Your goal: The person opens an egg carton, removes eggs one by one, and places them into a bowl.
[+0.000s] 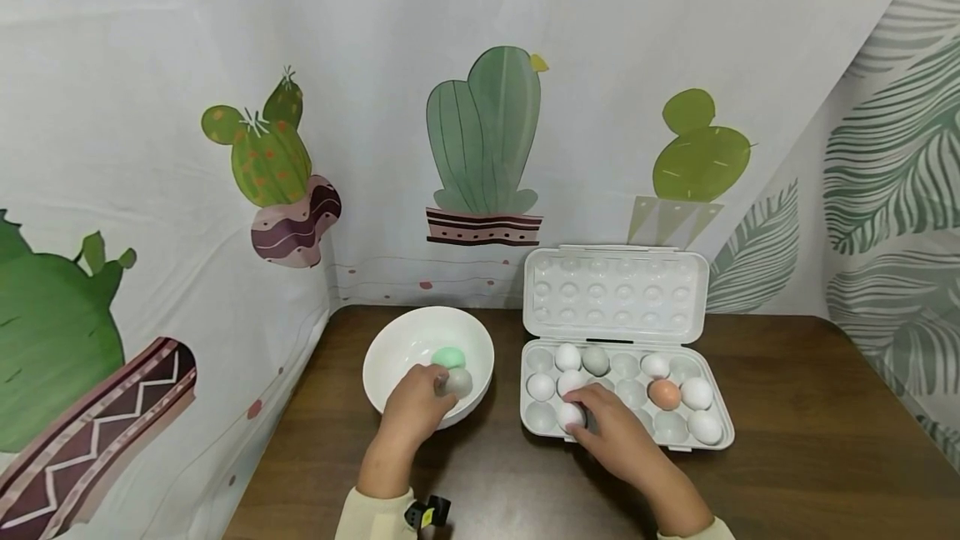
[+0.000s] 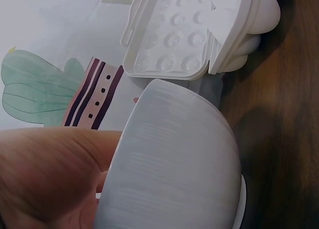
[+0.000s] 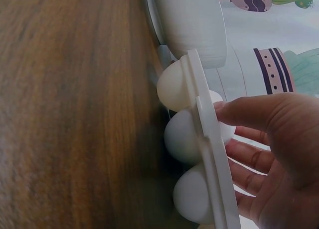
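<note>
**Tech A:** Eggs, location check: the grey egg (image 1: 459, 382) sits inside the white bowl (image 1: 397, 348), just beside a green egg (image 1: 448, 357). The left hand (image 1: 415, 402) reaches over the near rim, fingers curled round the grey egg.

**Tech B:** Right hand (image 1: 611, 432)?

**Tech A:** It lies palm-down over the near left part of the egg tray (image 1: 716, 440), fingertips holding a white egg (image 1: 570, 415) in a front-row cell. The right wrist view shows its fingers (image 3: 249, 112) bent over the tray edge.

**Tech B:** Tray contents?

**Tech A:** Several white eggs, one grey-green egg (image 1: 596, 360), one brown egg (image 1: 664, 394). The lid (image 1: 615, 294) stands open at the back. Bowl and tray sit side by side on the dark wooden counter (image 1: 810, 440).

**Tech B:** Any readable labels?

**Tech A:** No legible writing on the tray, bowl or eggs.
</note>
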Demonstrator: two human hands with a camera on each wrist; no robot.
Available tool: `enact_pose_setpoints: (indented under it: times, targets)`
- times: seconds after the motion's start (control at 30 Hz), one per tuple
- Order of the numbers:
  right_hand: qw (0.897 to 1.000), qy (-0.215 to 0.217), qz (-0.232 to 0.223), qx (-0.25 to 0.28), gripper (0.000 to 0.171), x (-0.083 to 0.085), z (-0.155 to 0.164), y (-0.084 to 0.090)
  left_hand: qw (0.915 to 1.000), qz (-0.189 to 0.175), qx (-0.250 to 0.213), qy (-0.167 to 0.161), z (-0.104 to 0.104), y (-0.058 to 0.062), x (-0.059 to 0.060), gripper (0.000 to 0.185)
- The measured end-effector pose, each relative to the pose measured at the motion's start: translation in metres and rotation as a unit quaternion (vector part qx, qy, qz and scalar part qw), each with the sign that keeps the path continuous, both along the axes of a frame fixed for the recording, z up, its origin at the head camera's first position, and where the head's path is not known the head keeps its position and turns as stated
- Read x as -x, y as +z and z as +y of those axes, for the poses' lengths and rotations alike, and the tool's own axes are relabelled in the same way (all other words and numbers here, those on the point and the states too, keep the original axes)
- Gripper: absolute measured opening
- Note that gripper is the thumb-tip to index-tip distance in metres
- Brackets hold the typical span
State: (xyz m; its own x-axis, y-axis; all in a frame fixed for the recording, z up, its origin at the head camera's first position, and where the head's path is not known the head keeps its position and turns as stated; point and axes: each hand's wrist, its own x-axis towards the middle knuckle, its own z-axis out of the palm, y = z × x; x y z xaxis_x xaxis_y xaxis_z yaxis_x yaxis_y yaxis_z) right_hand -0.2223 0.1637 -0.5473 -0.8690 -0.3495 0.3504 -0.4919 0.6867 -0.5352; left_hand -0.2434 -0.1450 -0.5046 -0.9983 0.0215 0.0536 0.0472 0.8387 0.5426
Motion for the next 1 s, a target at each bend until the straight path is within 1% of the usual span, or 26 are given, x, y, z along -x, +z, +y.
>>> enact_pose_setpoints:
  times: [0.13, 0.3, 0.37, 0.5, 0.67, 0.8, 0.93, 1.0]
  targets:
    - [1.0, 0.001, 0.008, -0.001, 0.037, 0.0, 0.001, 0.001, 0.9998, 0.012, -0.009, 0.012, 0.001, 0.001, 0.001, 0.035]
    - [0.999, 0.004, 0.035, -0.002, 0.038, 0.0, 0.001, 0.002, 0.998, 0.024, -0.05, 0.029, 0.004, 0.005, 0.0, 0.032]
    - [0.999, 0.004, 0.04, 0.001, 0.038, 0.0, 0.002, 0.003, 0.9963, 0.036, -0.071, 0.033, 0.007, 0.006, -0.001, 0.03]
    - [0.999, 0.002, 0.046, 0.011, 0.038, -0.002, 0.002, 0.006, 0.9924, 0.067, -0.096, 0.037, 0.013, 0.009, -0.002, 0.024]
    - [0.999, -0.005, 0.034, 0.019, 0.038, -0.003, 0.003, 0.01, 0.987, 0.1, -0.12, 0.037, 0.021, 0.013, -0.005, 0.019]
    - [0.999, -0.009, 0.021, 0.036, 0.038, -0.003, 0.004, 0.012, 0.9829, 0.124, -0.134, 0.025, 0.025, 0.015, -0.006, 0.019]
    - [0.998, -0.005, 0.027, 0.053, 0.038, -0.002, 0.003, 0.012, 0.9791, 0.142, -0.145, -0.005, 0.032, 0.014, -0.008, 0.02]
    - [0.997, 0.001, 0.037, 0.064, 0.038, -0.002, 0.003, 0.012, 0.9779, 0.139, -0.154, -0.022, 0.037, 0.014, -0.01, 0.021]
